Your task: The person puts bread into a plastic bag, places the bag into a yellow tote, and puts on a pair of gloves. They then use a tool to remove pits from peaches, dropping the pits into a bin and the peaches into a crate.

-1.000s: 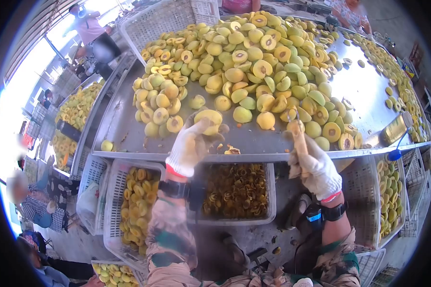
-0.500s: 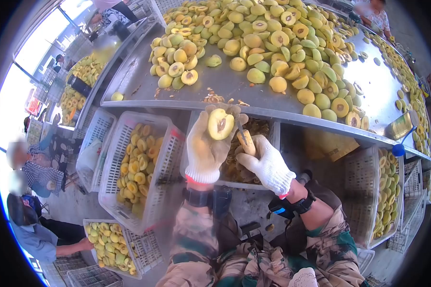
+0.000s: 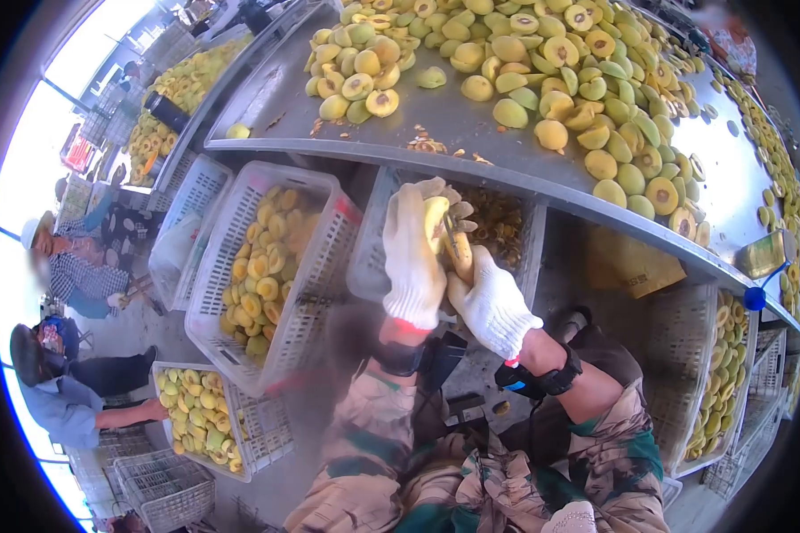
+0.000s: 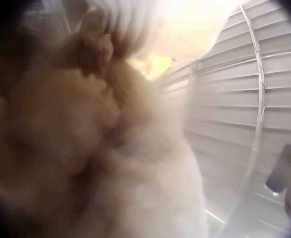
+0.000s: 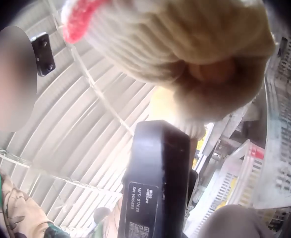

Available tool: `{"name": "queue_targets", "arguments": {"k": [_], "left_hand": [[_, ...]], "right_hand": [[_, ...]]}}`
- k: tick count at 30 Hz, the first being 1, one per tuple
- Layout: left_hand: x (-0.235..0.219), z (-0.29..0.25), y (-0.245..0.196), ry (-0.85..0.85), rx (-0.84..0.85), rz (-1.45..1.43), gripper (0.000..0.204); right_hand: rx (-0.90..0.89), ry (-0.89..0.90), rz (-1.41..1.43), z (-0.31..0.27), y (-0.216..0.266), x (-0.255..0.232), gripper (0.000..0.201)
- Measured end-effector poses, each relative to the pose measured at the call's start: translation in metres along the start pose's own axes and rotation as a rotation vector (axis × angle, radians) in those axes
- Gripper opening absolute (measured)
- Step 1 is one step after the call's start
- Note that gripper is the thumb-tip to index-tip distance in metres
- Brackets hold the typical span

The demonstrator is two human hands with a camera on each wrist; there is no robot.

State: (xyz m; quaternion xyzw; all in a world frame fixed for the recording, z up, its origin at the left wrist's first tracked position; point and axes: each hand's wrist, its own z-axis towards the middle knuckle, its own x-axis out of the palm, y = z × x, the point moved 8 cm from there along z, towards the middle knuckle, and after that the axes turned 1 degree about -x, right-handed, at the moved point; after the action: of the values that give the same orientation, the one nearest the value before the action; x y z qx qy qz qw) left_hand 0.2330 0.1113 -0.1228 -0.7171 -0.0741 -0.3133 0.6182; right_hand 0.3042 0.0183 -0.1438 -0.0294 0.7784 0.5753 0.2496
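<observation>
My gloved left hand [image 3: 412, 253] holds a halved yellow peach [image 3: 435, 218] over the crates beneath the metal table's front edge. My gloved right hand [image 3: 493, 306] grips the wooden handle of a pitting tool [image 3: 460, 255], whose metal end meets the peach's cut side. In the left wrist view the left glove [image 4: 150, 188] is close and blurred, and the peach is largely hidden. The right wrist view has the right glove [image 5: 185, 44] with its fingers curled round the handle. A large pile of halved peaches [image 3: 511, 113] lies on the table [image 3: 284, 124].
Below the table, a white crate [image 3: 316, 306] holds pitted peach halves, and another crate [image 3: 532, 240] holds brown scraps. A crate of fruit [image 3: 684, 400] stands at the right. A metal can [image 3: 764, 256] sits at the table's right edge. A person [image 3: 58, 409] works beside another crate at left.
Both hands came down from the table edge and together over the scrap crate. The right hand brought the tool onto the peach half, which has turned partly sideways. The head view tilted downward.
</observation>
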Motion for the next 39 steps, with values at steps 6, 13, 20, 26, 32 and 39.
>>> {"name": "queue_targets", "arguments": {"k": [6,13,20,26,32,39], "left_hand": [[-0.015,-0.001,-0.003,-0.147,-0.066,0.103,0.041],[-0.021,-0.002,-0.011,-0.173,0.125,0.178,0.031],[-0.026,0.005,0.003,-0.029,-0.203,0.015,0.039],[-0.028,-0.002,0.002,-0.117,0.049,0.118,0.032],[-0.024,0.002,0.014,0.067,-0.251,0.070,0.056],[-0.027,-0.012,0.025,-0.139,-0.191,-0.018,0.052]], "right_hand": [[0.121,0.295,0.423,-0.008,0.008,0.019,0.028],[0.130,0.194,0.329,-0.007,0.016,0.023,0.017],[0.212,0.216,0.250,-0.014,0.018,0.023,0.015],[0.289,0.413,0.559,-0.015,0.012,0.033,0.017],[0.014,-0.008,-0.278,0.000,0.000,0.012,0.032],[-0.163,-0.041,-0.208,-0.006,-0.007,0.015,0.034]]}}
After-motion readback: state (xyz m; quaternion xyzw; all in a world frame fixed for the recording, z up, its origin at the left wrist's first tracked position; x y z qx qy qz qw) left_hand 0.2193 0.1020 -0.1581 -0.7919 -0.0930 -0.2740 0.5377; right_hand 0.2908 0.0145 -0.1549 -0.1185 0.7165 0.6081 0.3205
